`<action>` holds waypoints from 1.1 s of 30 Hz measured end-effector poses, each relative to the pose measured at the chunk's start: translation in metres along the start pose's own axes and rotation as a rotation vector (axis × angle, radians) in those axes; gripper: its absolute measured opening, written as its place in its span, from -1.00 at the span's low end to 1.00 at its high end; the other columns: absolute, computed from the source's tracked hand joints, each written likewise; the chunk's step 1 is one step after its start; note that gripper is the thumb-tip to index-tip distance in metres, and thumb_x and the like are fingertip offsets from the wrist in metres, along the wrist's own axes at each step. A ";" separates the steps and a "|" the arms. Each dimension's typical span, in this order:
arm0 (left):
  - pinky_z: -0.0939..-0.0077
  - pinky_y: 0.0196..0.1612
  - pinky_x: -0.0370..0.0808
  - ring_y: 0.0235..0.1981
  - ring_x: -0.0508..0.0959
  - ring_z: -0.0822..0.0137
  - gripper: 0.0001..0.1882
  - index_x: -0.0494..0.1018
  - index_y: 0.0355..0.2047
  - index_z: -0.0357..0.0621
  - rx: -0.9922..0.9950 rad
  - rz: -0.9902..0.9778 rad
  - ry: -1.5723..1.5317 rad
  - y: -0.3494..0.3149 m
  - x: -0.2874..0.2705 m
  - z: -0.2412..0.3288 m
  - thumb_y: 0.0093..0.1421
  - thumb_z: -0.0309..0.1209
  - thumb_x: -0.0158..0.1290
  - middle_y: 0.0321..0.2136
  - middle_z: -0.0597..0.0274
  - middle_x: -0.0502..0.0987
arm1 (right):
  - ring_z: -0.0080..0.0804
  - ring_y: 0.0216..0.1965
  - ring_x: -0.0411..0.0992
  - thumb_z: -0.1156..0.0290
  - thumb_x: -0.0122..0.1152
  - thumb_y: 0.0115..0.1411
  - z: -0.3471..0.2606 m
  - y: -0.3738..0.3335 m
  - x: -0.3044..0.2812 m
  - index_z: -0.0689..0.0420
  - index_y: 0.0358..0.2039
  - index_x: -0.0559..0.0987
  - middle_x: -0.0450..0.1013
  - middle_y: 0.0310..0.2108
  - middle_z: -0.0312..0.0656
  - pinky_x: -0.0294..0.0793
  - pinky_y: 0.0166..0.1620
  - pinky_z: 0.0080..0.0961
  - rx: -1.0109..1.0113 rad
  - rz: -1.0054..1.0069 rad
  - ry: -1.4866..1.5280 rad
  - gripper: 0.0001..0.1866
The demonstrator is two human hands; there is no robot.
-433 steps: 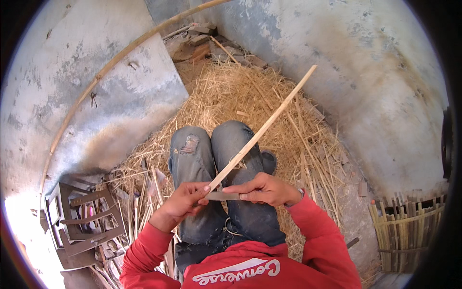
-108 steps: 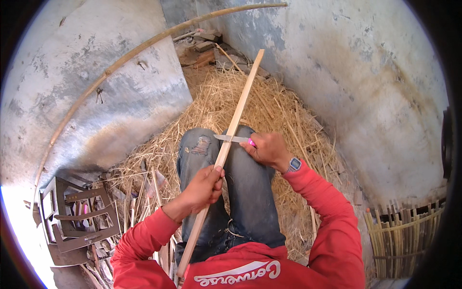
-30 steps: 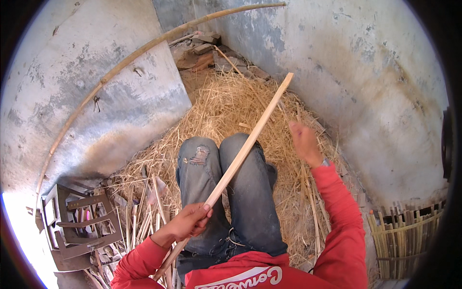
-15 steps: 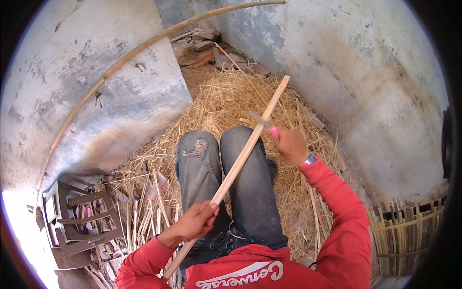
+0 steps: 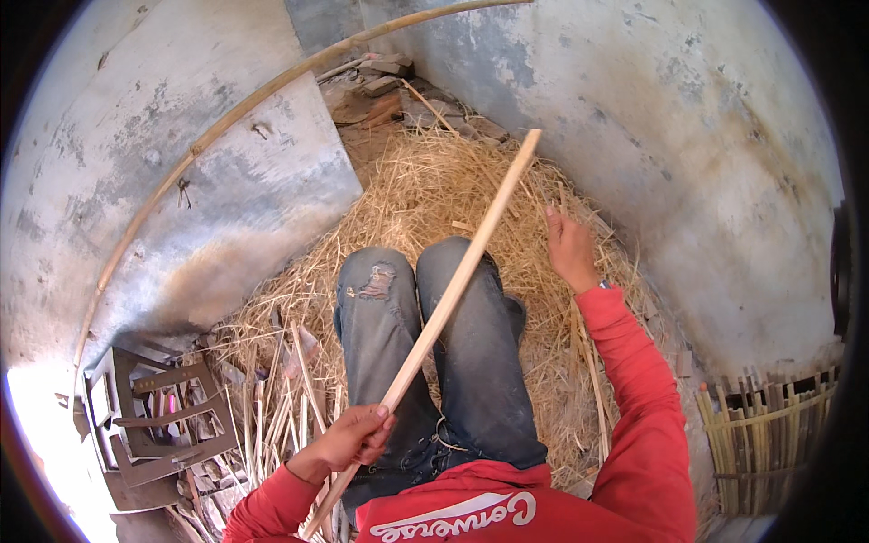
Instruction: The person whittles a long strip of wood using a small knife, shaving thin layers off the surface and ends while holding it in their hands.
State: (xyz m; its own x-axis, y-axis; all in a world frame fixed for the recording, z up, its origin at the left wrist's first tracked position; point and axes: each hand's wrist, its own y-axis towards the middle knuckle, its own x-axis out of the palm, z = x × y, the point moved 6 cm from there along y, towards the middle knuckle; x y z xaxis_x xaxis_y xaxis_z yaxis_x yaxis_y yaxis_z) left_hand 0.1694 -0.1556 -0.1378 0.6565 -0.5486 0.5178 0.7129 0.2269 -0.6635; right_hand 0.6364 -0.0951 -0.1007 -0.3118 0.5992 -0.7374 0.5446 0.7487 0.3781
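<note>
A long pale bamboo strip slants across my thighs, its far end up above the shavings and its near end beside my left forearm. My left hand is closed round its lower part, with the thumb on top. Off to the right of the strip, and apart from it, my right hand is raised with curled fingers. It held a small knife with a pink handle half a second ago; at this moment the fingers hide the handle and I cannot make out the blade.
Thin shavings heap up before my knees. Cut strips and a dark slatted frame stand at the left. A slatted basket is at the right. A bent pole leans along the left wall.
My right hand has moved right and slightly upward, away from the bamboo strip; the knife blade that crossed the strip no longer shows. The strip's far end has shifted slightly up and left.
</note>
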 end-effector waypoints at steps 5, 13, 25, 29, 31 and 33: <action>0.60 -0.69 -0.09 -0.73 -0.01 0.59 -0.63 0.28 -0.27 -0.02 -0.059 -0.152 -0.157 0.014 0.010 0.011 0.55 -0.02 -0.16 -0.66 0.51 0.03 | 0.25 -0.50 0.40 -0.01 -0.06 0.51 0.039 0.003 -0.014 0.27 -0.36 0.57 0.42 -0.59 0.16 0.36 -0.38 -0.01 0.040 0.115 0.149 -0.43; 0.62 -0.71 -0.11 -0.75 -0.03 0.63 -0.63 0.25 -0.31 0.01 -0.124 -0.214 -0.260 0.024 0.030 0.021 0.55 -0.03 -0.15 -0.66 0.52 0.06 | 0.18 -0.52 0.51 -0.01 0.06 0.44 -0.093 -0.085 -0.004 0.17 -0.32 0.63 0.48 -0.60 0.12 0.46 -0.41 -0.01 -0.321 -0.442 0.151 -0.52; 0.61 -0.72 -0.11 -0.76 -0.03 0.62 -0.64 0.23 -0.29 -0.02 -0.121 -0.262 -0.327 0.009 0.030 0.014 0.56 -0.05 -0.16 -0.66 0.52 0.05 | 0.28 -0.48 0.46 -0.06 -0.14 0.51 -0.006 0.017 0.016 0.23 -0.41 0.62 0.47 -0.53 0.21 0.39 -0.36 0.10 -0.204 -0.250 -0.095 -0.37; 0.61 -0.72 -0.12 -0.76 -0.03 0.63 -0.63 0.25 -0.32 -0.01 -0.132 -0.189 -0.249 -0.002 0.025 0.012 0.55 -0.03 -0.14 -0.67 0.53 0.05 | 0.34 -0.40 0.49 -0.07 -0.18 0.51 0.065 0.084 0.007 0.25 -0.34 0.66 0.53 -0.48 0.23 0.45 -0.24 0.18 -0.130 -0.037 -0.156 -0.35; 0.60 -0.72 -0.13 -0.76 -0.03 0.63 -0.61 0.25 -0.34 0.01 -0.142 -0.139 -0.179 -0.010 0.013 0.005 0.53 -0.01 -0.12 -0.68 0.53 0.05 | 0.36 -0.35 0.47 -0.08 -0.15 0.50 0.127 0.111 -0.012 0.28 -0.33 0.63 0.54 -0.46 0.24 0.48 -0.17 0.09 0.035 -0.057 -0.308 -0.35; 0.60 -0.70 -0.10 -0.74 0.00 0.62 -0.60 0.26 -0.36 0.00 -0.132 -0.097 -0.180 -0.022 -0.003 -0.007 0.53 -0.01 -0.10 -0.67 0.52 0.06 | 0.30 -0.34 0.48 -0.10 -0.15 0.50 0.112 0.111 -0.015 0.27 -0.32 0.62 0.55 -0.44 0.20 0.49 -0.14 0.01 0.031 -0.051 -0.116 -0.34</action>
State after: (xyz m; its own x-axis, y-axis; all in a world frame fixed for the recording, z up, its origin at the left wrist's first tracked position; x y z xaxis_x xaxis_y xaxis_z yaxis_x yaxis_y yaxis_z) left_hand 0.1498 -0.1645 -0.1285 0.6282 -0.4080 0.6625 0.7441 0.0665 -0.6647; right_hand 0.7891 -0.0522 -0.1108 -0.2487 0.5223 -0.8157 0.5543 0.7674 0.3223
